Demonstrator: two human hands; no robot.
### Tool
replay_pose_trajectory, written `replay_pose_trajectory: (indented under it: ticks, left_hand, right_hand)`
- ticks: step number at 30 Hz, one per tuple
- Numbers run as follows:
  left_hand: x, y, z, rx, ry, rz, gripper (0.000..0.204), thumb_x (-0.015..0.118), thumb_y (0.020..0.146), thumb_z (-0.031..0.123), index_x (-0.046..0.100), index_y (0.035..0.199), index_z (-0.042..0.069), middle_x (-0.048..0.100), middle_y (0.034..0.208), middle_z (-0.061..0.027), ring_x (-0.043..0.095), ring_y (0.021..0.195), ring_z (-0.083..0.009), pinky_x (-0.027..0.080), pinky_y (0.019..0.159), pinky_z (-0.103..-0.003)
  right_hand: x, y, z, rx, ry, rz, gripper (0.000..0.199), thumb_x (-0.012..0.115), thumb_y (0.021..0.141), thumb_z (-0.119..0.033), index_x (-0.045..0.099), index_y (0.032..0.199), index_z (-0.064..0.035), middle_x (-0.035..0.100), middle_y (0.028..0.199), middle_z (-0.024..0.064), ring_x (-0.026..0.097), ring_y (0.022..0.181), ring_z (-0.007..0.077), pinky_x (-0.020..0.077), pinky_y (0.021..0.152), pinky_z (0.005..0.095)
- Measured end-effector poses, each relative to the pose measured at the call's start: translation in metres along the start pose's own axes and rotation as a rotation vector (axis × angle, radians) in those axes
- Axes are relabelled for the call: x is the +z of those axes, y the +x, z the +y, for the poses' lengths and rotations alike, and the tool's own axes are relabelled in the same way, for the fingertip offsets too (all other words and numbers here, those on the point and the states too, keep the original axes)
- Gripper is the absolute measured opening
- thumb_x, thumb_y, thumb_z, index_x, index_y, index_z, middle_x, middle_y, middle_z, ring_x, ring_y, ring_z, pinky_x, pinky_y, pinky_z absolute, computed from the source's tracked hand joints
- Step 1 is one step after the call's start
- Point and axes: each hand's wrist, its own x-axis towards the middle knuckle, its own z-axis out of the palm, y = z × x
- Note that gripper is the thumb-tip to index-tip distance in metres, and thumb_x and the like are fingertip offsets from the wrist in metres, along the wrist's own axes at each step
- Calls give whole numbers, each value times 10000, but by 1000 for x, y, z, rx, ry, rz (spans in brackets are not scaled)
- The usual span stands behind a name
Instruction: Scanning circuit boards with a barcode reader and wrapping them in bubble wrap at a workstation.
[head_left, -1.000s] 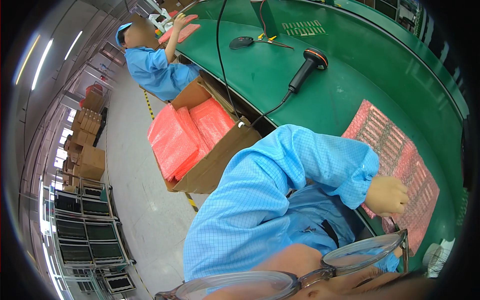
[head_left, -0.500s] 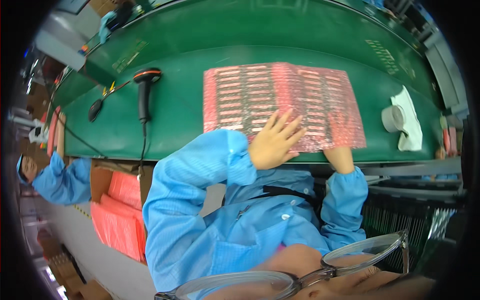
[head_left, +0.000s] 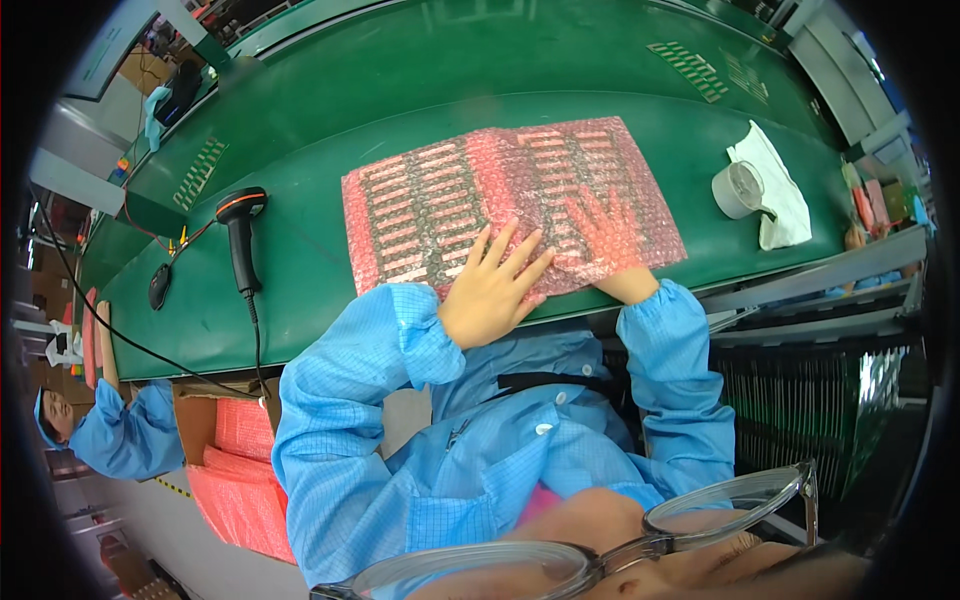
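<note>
**Both hands flat on the pink bubble wrap**

The pink bubble-wrap sheet [head_left: 505,200] lies spread on the green table [head_left: 400,90], near its front edge, with rows of small strips showing through it. Left hand [head_left: 492,288] rests on top at the near edge, fingers spread, gripping nothing. Right hand [head_left: 605,240] looks tucked under the sheet, also splayed flat. Off to the left stands a black barcode scanner [head_left: 240,235] with its cable, well apart. Far right there's a tape roll [head_left: 738,188] on a white cloth [head_left: 775,190]. A box of pink bags [head_left: 245,480] sits lower left.
</note>
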Motion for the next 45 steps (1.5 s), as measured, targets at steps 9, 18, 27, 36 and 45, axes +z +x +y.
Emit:
replay_pose_trajectory:
  ticks: [9, 18, 27, 36, 45]
  left_hand:
    - [4, -3, 1, 46, 110, 46, 453, 525, 846, 320, 475, 1253, 129, 421, 1316, -115, 317, 1254, -358, 234, 1024, -515]
    - [-11, 1, 2, 47, 57, -81, 519, 497, 864, 394, 445, 1262, 65, 396, 1324, -168, 295, 1255, -395, 223, 1024, -527]
    - [63, 124, 8, -616, -556, 163, 743, 519, 781, 433, 335, 1267, -99, 328, 1313, -318, 267, 1261, -437, 223, 1050, -455]
    - [83, 116, 24, -832, -1158, 471, 715, 397, 901, 417, 114, 1394, -16, 62, 1464, -191, 43, 1364, -301, 76, 1101, -378]
    - [74, 103, 31, -634, -1851, 1042, 508, 335, 966, 345, 323, 1339, 1, 354, 1364, -97, 310, 1264, -176, 221, 1065, -272]
  right_hand:
    - [3, 11, 41, -88, 26, -79, 656, 552, 758, -538, 374, 1339, -294, 272, 1437, -28, 173, 1310, 421, 144, 1015, 617]
    - [-89, -26, 26, -77, 504, -555, 420, 554, 861, -288, 504, 1224, -82, 523, 1201, 168, 480, 1138, 296, 366, 957, 393]
    - [-7, 56, 136, 687, 815, 54, 407, 547, 866, -309, 555, 1112, 16, 599, 1023, 87, 533, 944, 169, 410, 823, 267]
    - [-27, 95, 168, 652, 1674, -407, 410, 383, 952, -378, 535, 1123, -37, 593, 1049, 30, 551, 907, 116, 442, 800, 244]
    - [-2, 189, 33, 170, 1484, -220, 524, 347, 945, -439, 422, 1266, -31, 526, 1167, 107, 506, 1019, 191, 386, 880, 284]
